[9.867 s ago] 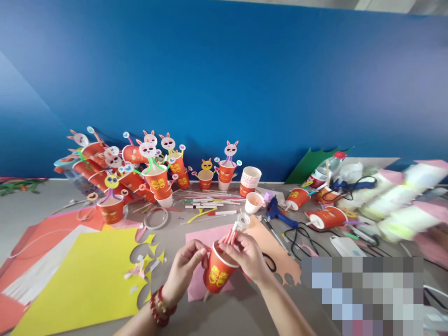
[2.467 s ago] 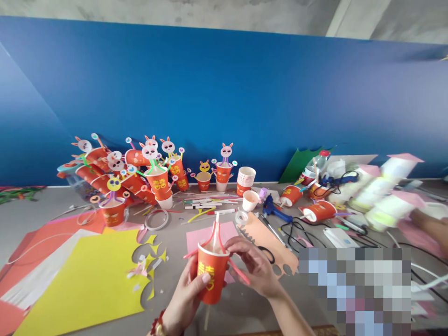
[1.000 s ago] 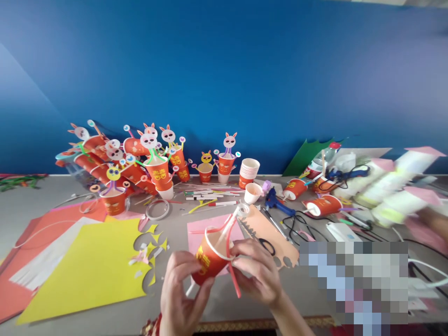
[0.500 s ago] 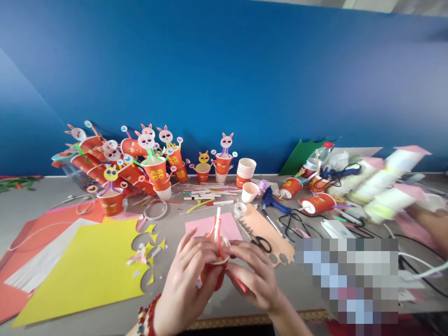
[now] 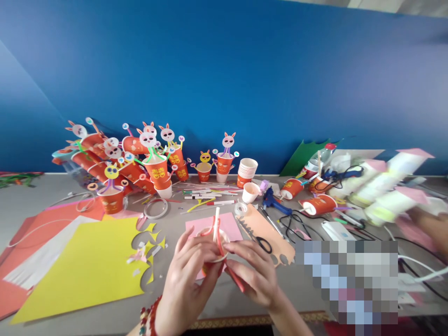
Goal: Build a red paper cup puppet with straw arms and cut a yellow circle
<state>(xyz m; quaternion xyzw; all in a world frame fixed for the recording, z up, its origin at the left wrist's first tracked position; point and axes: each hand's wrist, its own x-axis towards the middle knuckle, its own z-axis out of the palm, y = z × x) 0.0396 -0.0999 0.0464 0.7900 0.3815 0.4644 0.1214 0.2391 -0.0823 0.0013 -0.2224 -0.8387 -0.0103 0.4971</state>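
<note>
Both of my hands are wrapped around one red paper cup [image 5: 211, 267] low in the middle of the view. My left hand [image 5: 187, 275] covers its left side, with a red bead bracelet at the wrist. My right hand [image 5: 252, 273] grips its right side and pinches a pink pipe cleaner [image 5: 234, 276] that hangs out over the rim. A white stick [image 5: 216, 223] and more pink pipe cleaner stand up out of the cup's mouth. Most of the cup is hidden behind my fingers.
Finished red cup figures with bunny heads [image 5: 154, 161] crowd the back left. A yellow sheet [image 5: 84, 266] lies at the left, pink paper [image 5: 229, 226] under my hands. A cup stack [image 5: 247, 170], blue glue gun [image 5: 273, 200], scissors [image 5: 261, 240], tape roll [image 5: 241, 208] and cables lie at the right. Another person's arm [image 5: 430, 224] moves at the far right.
The cup was tilted on its side a second ago; now it stands upright, closed in by both hands. My right hand shifted along the pink pipe cleaner.
</note>
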